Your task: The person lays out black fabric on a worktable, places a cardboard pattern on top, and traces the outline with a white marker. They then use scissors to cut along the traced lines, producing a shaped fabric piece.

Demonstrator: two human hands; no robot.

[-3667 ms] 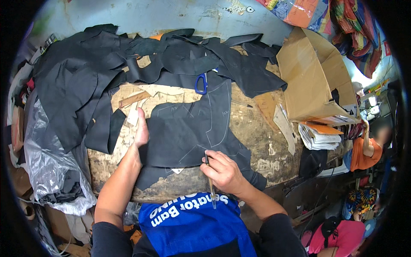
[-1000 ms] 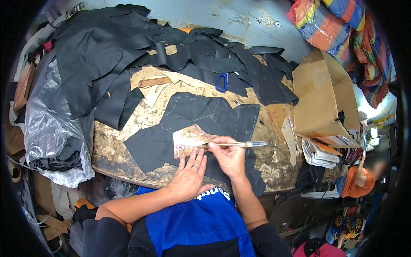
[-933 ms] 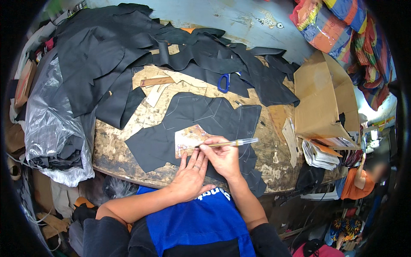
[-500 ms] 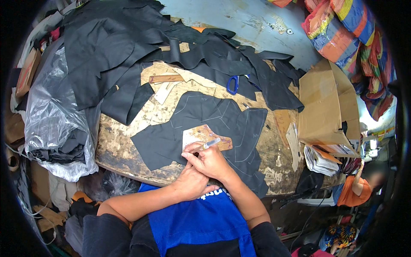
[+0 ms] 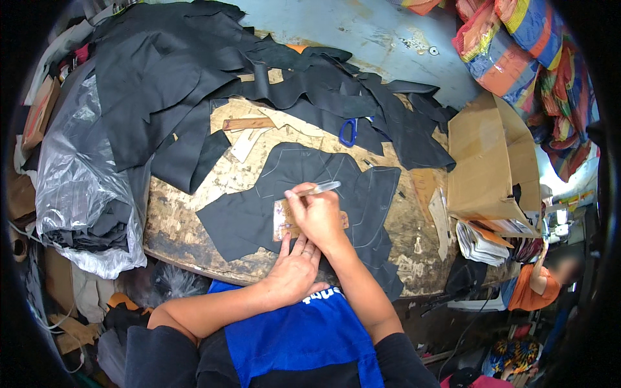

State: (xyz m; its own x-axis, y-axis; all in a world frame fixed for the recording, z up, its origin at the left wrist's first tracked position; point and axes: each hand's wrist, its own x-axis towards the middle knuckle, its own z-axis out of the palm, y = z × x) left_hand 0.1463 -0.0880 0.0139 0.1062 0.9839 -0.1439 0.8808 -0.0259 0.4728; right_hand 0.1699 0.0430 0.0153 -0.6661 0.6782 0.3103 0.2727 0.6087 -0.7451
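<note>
1 clear bag (image 5: 74, 155) w/ blk scraps (image 5: 97, 224) | R hand (image 5: 317, 216) grips pen (image 5: 326, 187) | L hand (image 5: 296, 271) flat, fingertips at template (image 5: 281, 216)

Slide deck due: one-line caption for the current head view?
Left hand at a tan template on line-marked black material; right hand holds a pen.

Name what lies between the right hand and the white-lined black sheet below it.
In the head view, a tan pattern template lies there, on the white-lined black sheet and partly hidden by the right hand.
</note>
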